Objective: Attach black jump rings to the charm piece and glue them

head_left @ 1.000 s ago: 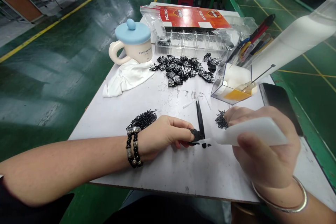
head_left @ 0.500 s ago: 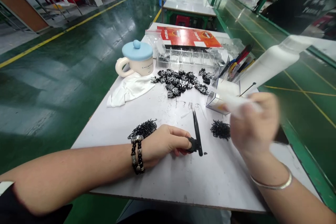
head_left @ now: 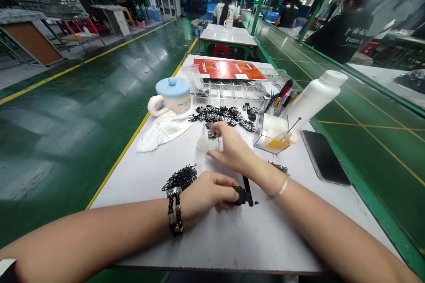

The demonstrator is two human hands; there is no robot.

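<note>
Nearest on the white worktop (head_left: 212, 239), the left hand (head_left: 202, 192) lies palm down, a beaded bracelet (head_left: 174, 212) on its wrist. Its fingers (head_left: 226, 188) are pressed together, pinching a small black clip part (head_left: 239, 195) that rests on the worktop. Touching that part on its right lies a slim black tool (head_left: 247, 189) (whether tweezers or a strip cannot be told), pointing away toward the far side. Just left of the wrist sits a heap of small black hooks (head_left: 181, 177).

A little farther, the right hand (head_left: 232, 148) reaches across above the left one, a thin metal bangle (head_left: 280, 188) on its wrist. Its fingers are loosely curled with the fingertips (head_left: 214, 154) at a small clear piece (head_left: 203, 141) that is too blurred to name; whether they grip it cannot be told. A second small heap of black bits (head_left: 280, 168) lies just right of that wrist.

Farther on, a spread of black-and-silver parts (head_left: 222, 115) covers the middle of the worktop. To its left a white cloth (head_left: 162, 130) lies crumpled, touching a cream mug with a blue lid (head_left: 172, 95). To its right stands a clear box (head_left: 270, 135) with orange liquid at the bottom and a thin stick in it, with a tilted white bottle (head_left: 314, 97) and a holder of pens (head_left: 282, 95) beside it. A dark phone (head_left: 325, 157) lies flat at the right edge.

At the far end lie a clear compartment tray (head_left: 229, 90) and a red printed packet (head_left: 229, 69).
</note>
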